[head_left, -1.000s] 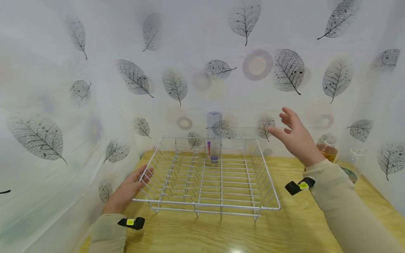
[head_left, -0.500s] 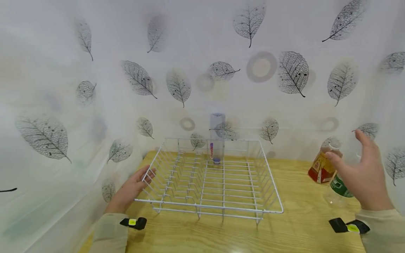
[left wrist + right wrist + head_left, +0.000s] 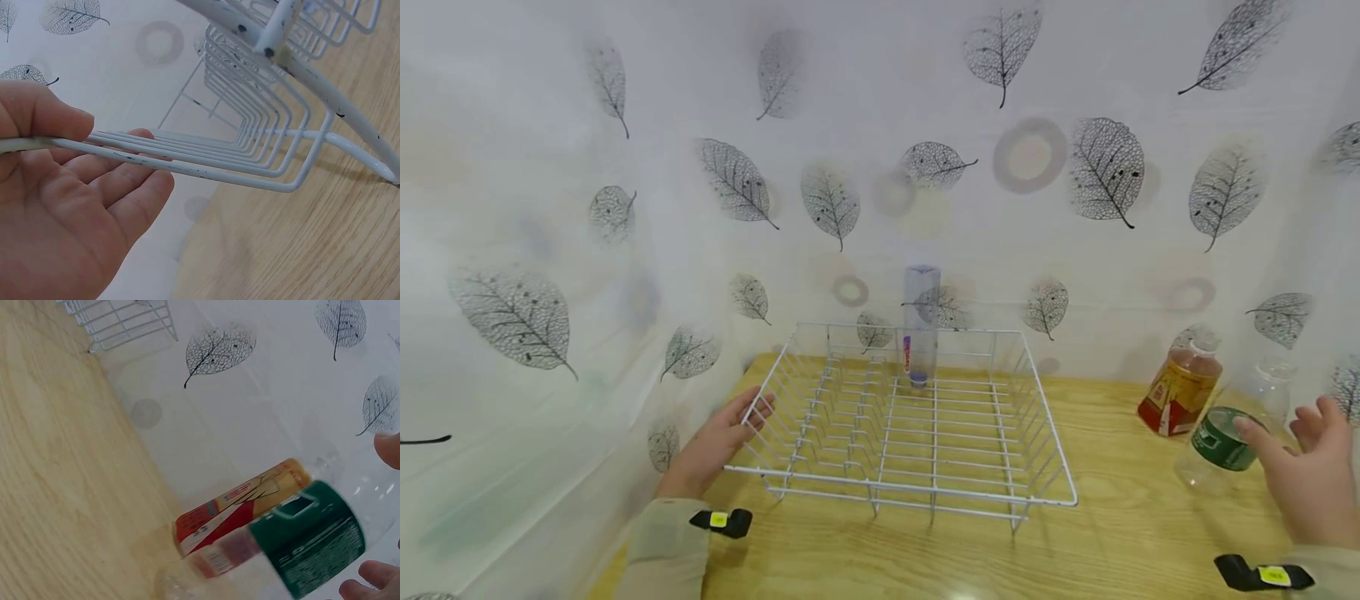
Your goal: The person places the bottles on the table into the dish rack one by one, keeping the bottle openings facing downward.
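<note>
A white wire dish rack point(image 3: 940, 417) stands on the wooden table. At its left side my left hand point(image 3: 718, 437) holds the wires; the left wrist view shows the thumb over one wire point(image 3: 181, 169) and the fingers under it. One clear bottle with a purple label point(image 3: 919, 325) stands upside down in the rack's rear part. On the right, my right hand point(image 3: 1311, 467) has its thumb and fingers spread beside a clear plastic bottle with a green label point(image 3: 1225, 437). No grip on that bottle is visible, and part of the hand is cut off in the right wrist view.
A bottle with a red and yellow label point(image 3: 1180, 387) stands just behind the green-labelled one. White plastic sheeting with leaf prints point(image 3: 865, 100) encloses the table's back and left. The wooden tabletop point(image 3: 1090, 533) extends in front and right of the rack.
My right hand has moved from above the back right, outward and down to the green-labelled bottle, and both bottles there have come into clearer view. The left hand stays on the rack.
</note>
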`<action>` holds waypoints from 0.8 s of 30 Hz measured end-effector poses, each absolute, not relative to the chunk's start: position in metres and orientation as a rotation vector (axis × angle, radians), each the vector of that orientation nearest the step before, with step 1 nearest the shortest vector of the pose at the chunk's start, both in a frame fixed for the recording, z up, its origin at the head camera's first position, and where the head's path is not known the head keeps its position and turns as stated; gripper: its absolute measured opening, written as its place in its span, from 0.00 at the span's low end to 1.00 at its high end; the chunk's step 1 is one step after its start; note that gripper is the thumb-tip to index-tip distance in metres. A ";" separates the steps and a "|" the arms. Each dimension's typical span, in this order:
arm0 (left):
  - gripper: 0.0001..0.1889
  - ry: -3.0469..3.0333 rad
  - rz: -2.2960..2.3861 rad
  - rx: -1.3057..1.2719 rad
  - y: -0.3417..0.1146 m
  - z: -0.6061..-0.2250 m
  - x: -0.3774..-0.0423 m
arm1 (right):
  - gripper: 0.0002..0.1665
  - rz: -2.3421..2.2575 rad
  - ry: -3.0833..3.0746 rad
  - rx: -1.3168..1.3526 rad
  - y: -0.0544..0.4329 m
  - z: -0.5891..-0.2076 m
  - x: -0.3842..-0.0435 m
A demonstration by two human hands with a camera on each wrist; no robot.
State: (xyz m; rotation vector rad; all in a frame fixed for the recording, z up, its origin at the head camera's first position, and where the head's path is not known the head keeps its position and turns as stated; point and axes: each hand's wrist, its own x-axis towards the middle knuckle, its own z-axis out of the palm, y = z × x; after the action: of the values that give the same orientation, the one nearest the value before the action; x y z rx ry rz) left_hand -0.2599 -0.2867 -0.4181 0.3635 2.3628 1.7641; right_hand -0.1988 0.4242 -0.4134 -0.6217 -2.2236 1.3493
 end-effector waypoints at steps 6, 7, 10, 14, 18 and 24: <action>0.34 2.361 1.765 0.377 -0.288 -0.420 -0.261 | 0.58 1.541 -2.260 -0.623 0.440 -0.453 -0.209; 0.34 2.365 1.766 0.370 -0.288 -0.420 -0.261 | 0.57 1.568 -2.268 -0.603 0.443 -0.458 -0.212; 0.34 2.359 1.777 0.352 -0.287 -0.420 -0.263 | 0.56 1.525 -2.368 -0.573 0.450 -0.469 -0.217; 0.35 2.363 1.771 0.355 -0.287 -0.419 -0.262 | 0.61 1.453 -2.519 -0.527 0.454 -0.475 -0.221; 0.35 2.389 1.744 0.352 -0.287 -0.417 -0.260 | 0.64 1.510 -2.586 -0.472 0.451 -0.474 -0.221; 0.36 2.379 1.759 0.364 -0.285 -0.417 -0.260 | 0.64 1.480 -2.606 -0.492 0.445 -0.468 -0.217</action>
State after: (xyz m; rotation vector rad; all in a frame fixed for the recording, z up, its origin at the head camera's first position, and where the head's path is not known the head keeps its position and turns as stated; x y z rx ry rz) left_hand -0.2603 -0.2848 -0.4166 0.3644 2.3786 1.7594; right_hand -0.2175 0.4448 -0.4679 -0.4918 -2.6059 1.4798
